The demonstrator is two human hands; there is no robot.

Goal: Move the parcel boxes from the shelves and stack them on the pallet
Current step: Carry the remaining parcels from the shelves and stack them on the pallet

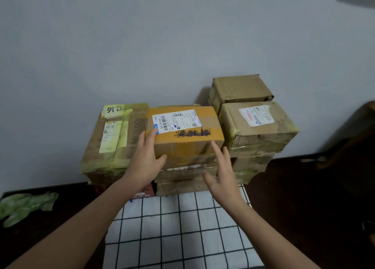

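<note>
Pale grey wall [142, 45] backs a pile of cardboard parcels standing on a white cloth [178, 228] with a black grid. Both bare forearms reach forward. The left hand [145, 159] lays straight fingers flat against the left side of the top middle box [186, 134], thumb spread on its front face; its grip is open, pressing rather than clutching. The right hand [221, 173] is at the box's front right corner, fingers splayed, grip open; contact is unclear. Orange-brown tape, a white label [176, 120] and black scribble mark the box, which sits on flatter parcels [182, 185], mostly hidden. Crinkled yellow-green tape wraps the left box [113, 138].
</note>
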